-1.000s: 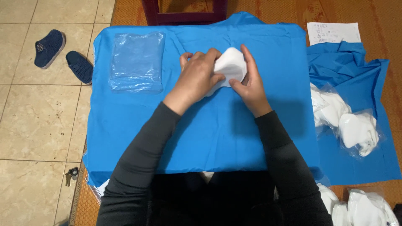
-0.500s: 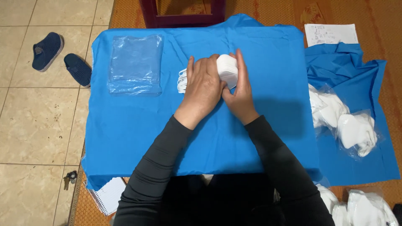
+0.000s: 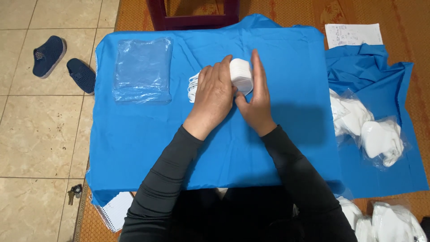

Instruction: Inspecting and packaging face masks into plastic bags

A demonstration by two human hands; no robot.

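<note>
White masks in a stack on the blue surface | left hand lies flat on top, pressing them | right hand stands flat against their right side, fingers straight | clear plastic bags well to the left | bagged masks far right

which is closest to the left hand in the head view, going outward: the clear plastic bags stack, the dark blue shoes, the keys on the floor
1. Clear plastic bags stack, just left of the left hand, on the blue cloth.
2. Dark blue shoes, farther left on the tiles.
3. Keys, lower left on the floor.
</note>
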